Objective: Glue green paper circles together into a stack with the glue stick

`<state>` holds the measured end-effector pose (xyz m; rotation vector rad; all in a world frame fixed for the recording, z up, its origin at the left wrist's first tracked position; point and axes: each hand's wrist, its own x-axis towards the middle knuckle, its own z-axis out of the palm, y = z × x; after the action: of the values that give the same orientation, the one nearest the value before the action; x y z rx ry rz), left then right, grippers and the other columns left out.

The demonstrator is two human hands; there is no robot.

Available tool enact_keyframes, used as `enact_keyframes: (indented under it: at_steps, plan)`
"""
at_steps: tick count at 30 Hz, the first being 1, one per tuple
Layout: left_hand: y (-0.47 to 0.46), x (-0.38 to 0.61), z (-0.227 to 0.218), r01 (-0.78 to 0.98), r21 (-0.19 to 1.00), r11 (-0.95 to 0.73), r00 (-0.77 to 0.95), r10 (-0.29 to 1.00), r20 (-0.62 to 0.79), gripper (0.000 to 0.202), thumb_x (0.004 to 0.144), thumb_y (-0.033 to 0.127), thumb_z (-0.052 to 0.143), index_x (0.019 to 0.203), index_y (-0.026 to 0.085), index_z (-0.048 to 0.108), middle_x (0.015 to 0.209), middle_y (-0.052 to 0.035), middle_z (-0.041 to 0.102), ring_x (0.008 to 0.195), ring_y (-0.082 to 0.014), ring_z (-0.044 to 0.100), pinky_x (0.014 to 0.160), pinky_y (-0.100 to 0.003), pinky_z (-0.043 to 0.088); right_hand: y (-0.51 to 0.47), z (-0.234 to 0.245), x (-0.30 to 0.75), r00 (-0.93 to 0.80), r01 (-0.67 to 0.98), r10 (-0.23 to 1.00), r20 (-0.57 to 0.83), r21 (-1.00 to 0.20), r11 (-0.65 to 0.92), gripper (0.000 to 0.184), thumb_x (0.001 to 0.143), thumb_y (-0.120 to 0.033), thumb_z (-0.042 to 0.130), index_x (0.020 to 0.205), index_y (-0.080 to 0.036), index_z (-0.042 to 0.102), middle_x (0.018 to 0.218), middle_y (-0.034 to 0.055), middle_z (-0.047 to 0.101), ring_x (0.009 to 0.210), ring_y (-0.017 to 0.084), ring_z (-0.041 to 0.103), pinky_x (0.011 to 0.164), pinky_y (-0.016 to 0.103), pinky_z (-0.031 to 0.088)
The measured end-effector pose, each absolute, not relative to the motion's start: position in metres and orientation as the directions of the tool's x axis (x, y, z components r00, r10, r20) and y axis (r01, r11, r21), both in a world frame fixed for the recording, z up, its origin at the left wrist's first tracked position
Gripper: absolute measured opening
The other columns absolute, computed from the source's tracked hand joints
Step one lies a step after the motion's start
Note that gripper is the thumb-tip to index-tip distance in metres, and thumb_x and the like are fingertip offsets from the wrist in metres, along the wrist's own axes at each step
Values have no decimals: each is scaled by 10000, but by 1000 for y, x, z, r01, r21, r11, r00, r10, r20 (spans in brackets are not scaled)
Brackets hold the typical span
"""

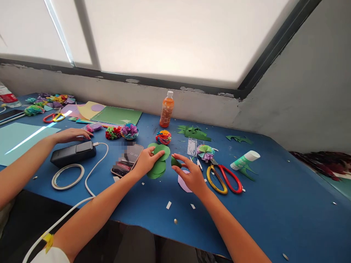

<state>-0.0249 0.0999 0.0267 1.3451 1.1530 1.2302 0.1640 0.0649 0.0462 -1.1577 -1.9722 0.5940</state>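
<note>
Several green paper circles (157, 168), overlapping one another, are pinched in my left hand (148, 159) above the table's front half. Just to their right, my right hand (191, 174) has thumb and fingertips closed on a small dark green paper piece (176, 163), apart from the circles. Beneath my right hand a lilac paper circle (183, 181) lies partly covered. Scissors (223, 179) with a yellow and a red handle rest to its right, touching or close to a pastel paper flower (205, 152). A multicoloured paper flower (163, 137) sits behind the green circles.
A glue stick (245, 160) lies at right, near green scraps (194, 132). Behind stands an orange drink bottle (167, 109). A phone (127, 159), a power bank (73, 153) with a white cable, and another person's hand (73, 135) are at left.
</note>
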Motion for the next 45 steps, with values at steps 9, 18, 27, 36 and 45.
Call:
enact_keyframes:
  at_steps: [9, 18, 27, 36, 45]
  plan:
    - [94, -16, 21, 127, 977, -170, 179, 973, 146, 286, 712, 429, 633, 692, 161, 537, 517, 58, 428, 483, -90, 394, 447, -202, 280, 60, 49, 162, -146, 496, 828, 542, -684, 535, 290, 828, -323, 555, 1104, -240, 589, 1111, 64, 634, 1020, 224, 592, 891, 372, 489]
    - [93, -12, 19, 112, 979, -173, 238, 961, 142, 244, 810, 399, 517, 835, 157, 535, 596, 42, 466, 539, -105, 413, 490, -209, 321, 60, 44, 159, -78, 255, 890, 449, -854, 453, 212, 848, -328, 519, 1022, -225, 580, 962, 59, 671, 830, 174, 649, 789, 351, 542]
    - [88, -10, 27, 51, 983, -177, 310, 938, 153, 337, 777, 453, 554, 934, 156, 535, 696, 18, 525, 583, -109, 468, 506, -204, 371, 66, 32, 157, -312, 271, 879, 360, -853, 446, 449, 845, -250, 496, 1284, -280, 407, 1338, 89, 458, 1173, 226, 509, 913, 382, 485]
    - [86, -11, 30, 122, 965, -233, 159, 964, 213, 210, 808, 329, 513, 923, 155, 537, 703, 1, 566, 594, -125, 496, 532, -223, 379, 68, 25, 153, -216, 238, 975, 53, -965, 105, 706, 678, -420, 679, 1289, -232, 379, 1309, 151, 474, 1105, 262, 550, 763, 365, 548]
    - [87, -12, 32, 185, 939, -290, 128, 954, 269, 191, 859, 327, 426, 806, 163, 508, 666, 10, 486, 598, -122, 429, 542, -232, 346, 72, 28, 151, -274, 194, 962, 16, -978, 72, 288, 724, -456, 615, 829, -189, 600, 767, 30, 674, 708, 177, 642, 655, 309, 541]
